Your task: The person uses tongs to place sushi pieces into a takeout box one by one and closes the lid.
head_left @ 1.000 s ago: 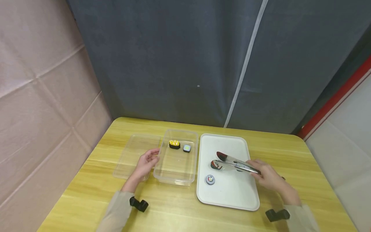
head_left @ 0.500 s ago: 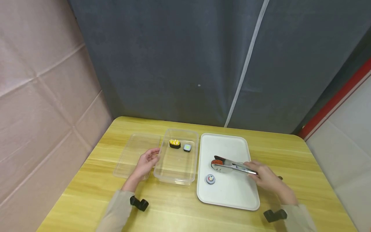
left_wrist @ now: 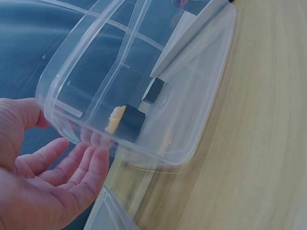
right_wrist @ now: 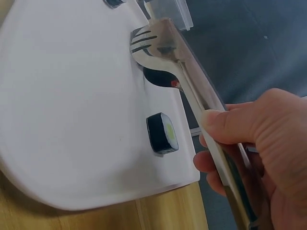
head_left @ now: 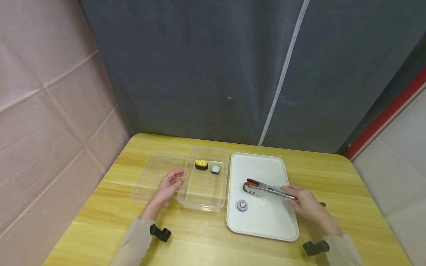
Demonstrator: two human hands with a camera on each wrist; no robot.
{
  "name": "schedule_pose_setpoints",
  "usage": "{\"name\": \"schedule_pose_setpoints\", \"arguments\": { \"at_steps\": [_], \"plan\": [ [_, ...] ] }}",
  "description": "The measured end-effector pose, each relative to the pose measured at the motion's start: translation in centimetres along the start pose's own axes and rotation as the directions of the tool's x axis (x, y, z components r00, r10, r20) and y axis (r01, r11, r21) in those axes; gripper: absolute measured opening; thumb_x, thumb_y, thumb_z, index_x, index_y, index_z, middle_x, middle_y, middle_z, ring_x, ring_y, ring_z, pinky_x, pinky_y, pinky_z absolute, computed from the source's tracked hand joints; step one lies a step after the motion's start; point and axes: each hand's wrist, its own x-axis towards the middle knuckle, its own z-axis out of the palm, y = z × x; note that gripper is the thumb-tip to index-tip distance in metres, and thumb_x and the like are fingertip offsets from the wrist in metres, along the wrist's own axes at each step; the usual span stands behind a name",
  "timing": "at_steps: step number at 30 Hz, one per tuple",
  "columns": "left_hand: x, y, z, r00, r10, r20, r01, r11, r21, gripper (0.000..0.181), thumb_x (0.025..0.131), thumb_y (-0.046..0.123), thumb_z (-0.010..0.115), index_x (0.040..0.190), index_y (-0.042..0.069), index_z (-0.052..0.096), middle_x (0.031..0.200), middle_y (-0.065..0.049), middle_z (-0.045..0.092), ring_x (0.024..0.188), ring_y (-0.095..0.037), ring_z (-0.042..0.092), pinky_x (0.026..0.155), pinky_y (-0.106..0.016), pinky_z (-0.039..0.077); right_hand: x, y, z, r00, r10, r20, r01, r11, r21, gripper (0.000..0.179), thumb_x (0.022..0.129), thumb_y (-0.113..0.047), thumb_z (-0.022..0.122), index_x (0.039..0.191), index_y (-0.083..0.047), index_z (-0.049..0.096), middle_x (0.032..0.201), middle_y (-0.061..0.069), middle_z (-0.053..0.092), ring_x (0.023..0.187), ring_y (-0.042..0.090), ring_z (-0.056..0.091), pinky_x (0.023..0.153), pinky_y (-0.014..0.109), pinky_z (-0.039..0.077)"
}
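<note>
My right hand [head_left: 307, 203] holds metal tongs [right_wrist: 192, 91] over the pale tray [head_left: 263, 225]. Their ends lie around a red-topped sushi piece [head_left: 250, 184]; whether they squeeze it I cannot tell. A round sushi roll [head_left: 242, 205] lies nearer the tray's front. In the right wrist view, a dark roll with a yellow-green centre [right_wrist: 162, 134] sits on the tray below the tongs, and a dark piece [right_wrist: 160, 76] shows partly behind them. My left hand [head_left: 168, 186], fingers loosely bent, is at the clear container's [left_wrist: 192, 139] left wall. Inside are a yellow-topped sushi [head_left: 201, 164] and a small roll [head_left: 215, 169].
A flat clear lid [head_left: 156, 170] lies left of the container, partly under my left arm. The wooden table [head_left: 199, 240] runs back to a dark curtain [head_left: 199, 74]. Container and tray stand side by side, close together.
The tongs have come down and drawn their ends nearer together around the red-topped sushi, whose red top has turned into view. My left hand and the container stay where they were.
</note>
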Motion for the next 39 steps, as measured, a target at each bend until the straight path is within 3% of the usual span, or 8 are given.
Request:
{"name": "schedule_pose_setpoints", "arguments": {
  "at_steps": [5,13,27,39],
  "plan": [
    [0.0,0.0,-0.1,1.0,-0.013,-0.007,0.013,1.0,-0.01,0.041,0.093,0.002,0.053,0.132,-0.005,0.044,0.131,-0.026,0.048,0.112,-0.036,0.049,0.085,-0.027,0.048,0.0,-0.1,-0.3,0.999,0.038,-0.014,-0.038,0.999,0.021,0.038,0.071,0.009,0.074,0.108,0.007,0.066,0.099,0.016,0.066,0.071,0.009,0.052,0.052,0.022,0.043],
    [0.0,0.0,0.0,1.0,-0.018,-0.002,0.018,1.0,-0.005,0.041,0.093,0.002,0.053,0.133,-0.005,0.043,0.131,-0.025,0.048,0.111,-0.035,0.049,0.086,-0.028,0.047,0.9,-0.1,-1.4,0.996,-0.042,-0.081,0.044,0.999,0.032,0.041,0.067,0.012,0.074,0.107,0.008,0.065,0.094,0.016,0.066,0.063,0.003,0.046,0.048,0.019,0.04],
    [0.0,-0.1,0.1,1.0,-0.001,0.001,0.001,1.0,-0.001,0.041,0.093,0.005,0.054,0.132,-0.004,0.045,0.13,-0.025,0.049,0.106,-0.028,0.051,0.083,-0.026,0.048,3.2,-0.7,-3.5,0.99,-0.09,-0.111,0.092,0.996,0.008,0.042,0.067,0.013,0.074,0.107,0.008,0.065,0.093,0.014,0.065,0.062,0.004,0.046,0.048,0.017,0.04],
    [-0.1,-0.1,0.1,1.0,0.01,0.008,-0.01,1.0,-0.001,0.042,0.094,0.006,0.054,0.132,-0.006,0.043,0.131,-0.026,0.047,0.106,-0.027,0.051,0.082,-0.021,0.047,5.9,-2.1,-3.8,0.982,-0.147,-0.116,0.15,0.989,0.019,0.041,0.068,0.012,0.074,0.107,0.005,0.065,0.093,0.014,0.065,0.061,0.007,0.047,0.048,0.021,0.041]
  ]
}}
